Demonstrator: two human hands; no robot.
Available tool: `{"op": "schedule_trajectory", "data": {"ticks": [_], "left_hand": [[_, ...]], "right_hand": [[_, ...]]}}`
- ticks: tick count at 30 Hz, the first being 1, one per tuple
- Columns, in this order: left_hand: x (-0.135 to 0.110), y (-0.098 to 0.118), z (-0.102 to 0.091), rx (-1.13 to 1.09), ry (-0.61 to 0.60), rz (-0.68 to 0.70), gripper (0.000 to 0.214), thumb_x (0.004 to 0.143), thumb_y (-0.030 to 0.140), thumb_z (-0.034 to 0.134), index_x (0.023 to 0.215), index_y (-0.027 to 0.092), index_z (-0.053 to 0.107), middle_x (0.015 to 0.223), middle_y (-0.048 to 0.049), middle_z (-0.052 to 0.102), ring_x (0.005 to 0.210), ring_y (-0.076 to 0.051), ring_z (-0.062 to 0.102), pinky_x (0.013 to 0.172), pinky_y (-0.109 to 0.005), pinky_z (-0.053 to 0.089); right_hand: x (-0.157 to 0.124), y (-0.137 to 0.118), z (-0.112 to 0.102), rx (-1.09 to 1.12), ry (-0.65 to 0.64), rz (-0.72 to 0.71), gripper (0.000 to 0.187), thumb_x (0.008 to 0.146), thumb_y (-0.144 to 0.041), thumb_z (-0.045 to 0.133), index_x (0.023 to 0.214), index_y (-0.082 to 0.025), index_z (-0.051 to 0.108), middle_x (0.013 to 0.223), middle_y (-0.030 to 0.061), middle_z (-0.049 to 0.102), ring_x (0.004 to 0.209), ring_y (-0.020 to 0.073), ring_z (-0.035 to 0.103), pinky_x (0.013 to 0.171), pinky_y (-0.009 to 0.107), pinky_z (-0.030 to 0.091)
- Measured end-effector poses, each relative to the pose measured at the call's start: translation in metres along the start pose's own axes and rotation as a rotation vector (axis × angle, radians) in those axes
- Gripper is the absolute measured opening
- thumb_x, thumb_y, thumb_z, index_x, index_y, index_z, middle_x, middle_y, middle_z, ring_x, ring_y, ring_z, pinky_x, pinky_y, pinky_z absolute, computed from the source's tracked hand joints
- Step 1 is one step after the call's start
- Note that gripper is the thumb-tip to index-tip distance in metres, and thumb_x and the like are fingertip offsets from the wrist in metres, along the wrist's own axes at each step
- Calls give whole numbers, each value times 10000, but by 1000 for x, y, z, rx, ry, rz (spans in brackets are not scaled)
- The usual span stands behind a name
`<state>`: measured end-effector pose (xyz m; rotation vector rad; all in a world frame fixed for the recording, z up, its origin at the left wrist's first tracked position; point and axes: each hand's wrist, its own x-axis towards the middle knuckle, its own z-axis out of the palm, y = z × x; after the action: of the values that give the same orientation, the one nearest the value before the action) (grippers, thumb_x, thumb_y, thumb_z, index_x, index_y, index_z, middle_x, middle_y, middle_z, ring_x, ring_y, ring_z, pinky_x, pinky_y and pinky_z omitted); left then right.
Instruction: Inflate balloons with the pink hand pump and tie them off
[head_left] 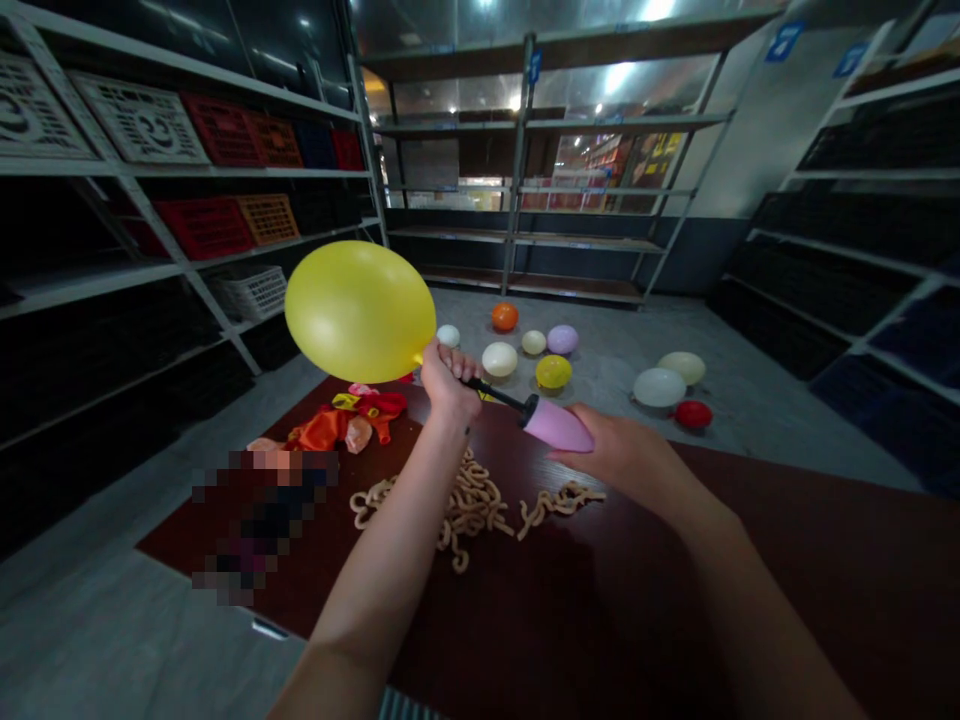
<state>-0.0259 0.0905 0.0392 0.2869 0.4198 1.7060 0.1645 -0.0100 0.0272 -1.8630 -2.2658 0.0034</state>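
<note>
A large yellow balloon [360, 310], swollen with air, is held up at the left above the table. My left hand [451, 380] is closed round its neck and the end of a balloon pump [559, 425]. The pump has a pink body, and a black rod runs from it into my left hand. My right hand [611, 445] grips the rear of the pink body. How the neck sits on the pump is hidden by my left fingers. Beneath my hands, a pile of tan twisted strands [476, 495] lies on the dark brown table [570, 620].
Deflated balloons [330, 430] lie at the table's left, beside a pixelated dark patch. Several inflated balloons [499, 359] rest on the grey floor beyond the table. Metal shelves [517, 180] line the back and sides, with plastic crates [206, 225] on the left.
</note>
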Motion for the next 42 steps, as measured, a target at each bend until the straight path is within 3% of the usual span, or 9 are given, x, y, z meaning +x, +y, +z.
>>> {"op": "schedule_trajectory", "data": {"ticks": [8,16,20,26,30,36,42], "left_hand": [[10,24,-2,46,23,84,522,962,329,442,530,180,190,436,36,139,356,-89,177,494,-298,156],[7,33,1,-63,-10,91,479,962,244,421,521,195,242,420,52,172,339,-88,185,443,-277,185],[8,29,2,-87,-37,142,460,947,254,441,526,197,266,400,69,200,316,-86,197,398,-263,203],[3,24,6,-61,31,158,499,979,334,439,542,192,244,397,77,205,312,-71,210,384,-235,225],[-17,3,15,-14,54,91,511,998,367,415,557,186,232,400,81,189,321,-61,208,392,-220,237],[-50,-35,24,53,-44,-2,534,952,486,486,556,193,278,409,77,214,325,-70,245,385,-236,235],[-37,-26,18,67,-68,1,498,962,474,472,574,196,331,404,79,196,320,-75,243,379,-234,249]], "right_hand": [[-1,14,-14,24,-92,79,477,745,-592,578,1126,-306,613,955,61,736,807,317,691,624,415,497],[-10,31,-30,46,-143,90,452,780,-544,568,1150,-284,593,1023,57,722,884,282,677,691,380,496],[-12,23,-26,-67,-85,76,410,804,-556,541,1108,-283,582,951,52,724,804,275,681,598,346,449],[-14,-2,-19,-324,66,-89,348,879,-474,488,1069,-187,546,935,94,706,758,270,676,551,331,361],[-17,-12,-20,-419,149,-93,344,888,-490,466,1025,-185,548,890,94,697,709,275,667,511,323,317],[-13,-18,-16,-390,123,-55,417,877,-516,445,1065,-160,554,836,105,684,676,261,653,540,297,332],[-10,-24,-7,-346,212,-108,406,866,-553,512,994,-169,546,816,90,702,693,249,662,526,300,244]]}}
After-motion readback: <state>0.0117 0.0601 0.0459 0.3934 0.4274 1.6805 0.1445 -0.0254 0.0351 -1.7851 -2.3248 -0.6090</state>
